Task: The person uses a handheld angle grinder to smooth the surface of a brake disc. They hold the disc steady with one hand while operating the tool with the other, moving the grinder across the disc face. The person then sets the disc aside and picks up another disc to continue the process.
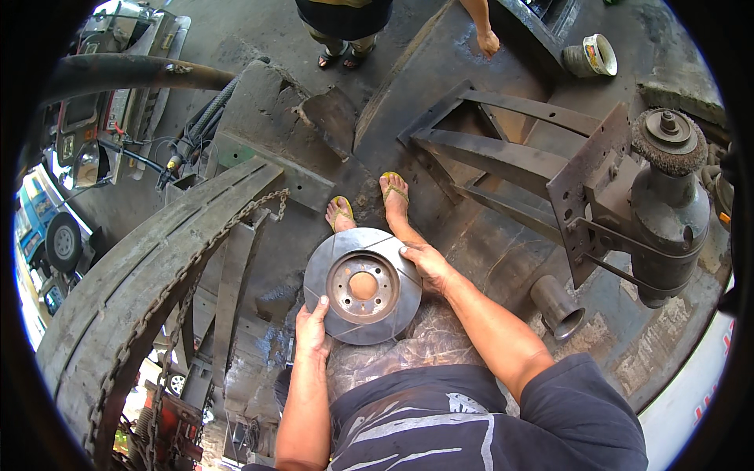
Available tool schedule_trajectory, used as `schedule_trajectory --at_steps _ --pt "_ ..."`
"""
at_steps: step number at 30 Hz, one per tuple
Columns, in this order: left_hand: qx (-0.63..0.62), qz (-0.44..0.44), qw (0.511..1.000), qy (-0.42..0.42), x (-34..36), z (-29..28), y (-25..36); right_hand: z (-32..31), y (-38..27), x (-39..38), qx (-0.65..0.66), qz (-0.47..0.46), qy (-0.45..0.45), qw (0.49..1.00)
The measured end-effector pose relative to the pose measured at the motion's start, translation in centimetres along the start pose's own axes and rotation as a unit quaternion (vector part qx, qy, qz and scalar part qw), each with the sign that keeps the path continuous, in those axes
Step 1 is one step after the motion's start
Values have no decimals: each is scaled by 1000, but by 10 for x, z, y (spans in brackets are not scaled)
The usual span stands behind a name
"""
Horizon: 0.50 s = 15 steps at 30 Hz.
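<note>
A round grey brake disc [334,255] with a hub hole and smaller bolt holes lies face up above my lap. My left hand [312,328] grips its lower left rim, thumb resting on the face. On the upper right rim my right hand [426,264] is closed, its thumb also on top; the fingers of both hands are mostly hidden beneath the disc. Faint straight lines cross the disc's outer face, and its centre is browner. My feet in yellow flip-flops [340,212] show just beyond it.
At right, a bench grinder with a wire wheel [670,141] stands on a steel frame [503,157]. A metal pipe piece [558,306] lies near my right arm. Left is a curved steel beam [157,259] with a hanging chain [149,314]. A bucket [591,57] and a person [345,20] are beyond.
</note>
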<state>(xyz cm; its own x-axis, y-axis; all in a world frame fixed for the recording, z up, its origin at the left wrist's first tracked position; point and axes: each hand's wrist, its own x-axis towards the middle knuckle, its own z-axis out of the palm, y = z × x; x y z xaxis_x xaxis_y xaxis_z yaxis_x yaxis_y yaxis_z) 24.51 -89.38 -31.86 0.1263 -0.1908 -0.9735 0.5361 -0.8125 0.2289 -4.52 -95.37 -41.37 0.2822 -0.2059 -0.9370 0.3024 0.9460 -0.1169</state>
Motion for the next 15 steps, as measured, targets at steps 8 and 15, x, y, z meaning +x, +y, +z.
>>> schedule_trajectory --at_steps 8,15 --pt "-28 -15 999 -4 2 -4 -2 -3 -5 -6 -14 7 -26 1000" --pt "25 56 998 -5 4 -6 -13 19 -4 8 -226 -2 161 961"
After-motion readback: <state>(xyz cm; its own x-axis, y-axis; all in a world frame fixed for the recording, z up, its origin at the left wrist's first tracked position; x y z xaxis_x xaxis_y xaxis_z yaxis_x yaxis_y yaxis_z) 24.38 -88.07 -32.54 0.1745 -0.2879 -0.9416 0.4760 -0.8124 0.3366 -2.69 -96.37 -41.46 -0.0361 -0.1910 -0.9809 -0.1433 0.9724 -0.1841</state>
